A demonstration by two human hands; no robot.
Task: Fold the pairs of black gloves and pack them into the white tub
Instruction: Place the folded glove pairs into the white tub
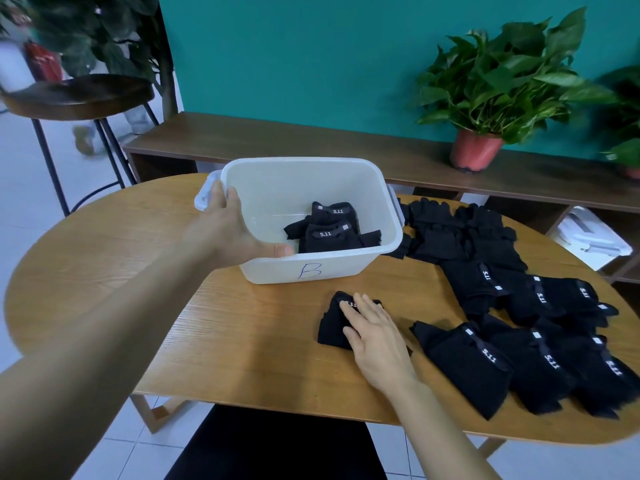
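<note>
My flat right hand [375, 336] presses a folded black fabric glove pair [332, 329]; my left hand [235, 226] grips the white plastic tub [277, 268], two folded pairs [329, 233] inside.

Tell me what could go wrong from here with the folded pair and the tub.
1. The right hand only presses flat on the folded pair; picked up loosely, the fold may spring open.
2. The left hand grips the white tub at one corner; a pull could swing it into the unfolded gloves beside it.
3. The packed pairs lie loose in the tub; a dropped pair may undo them.
</note>
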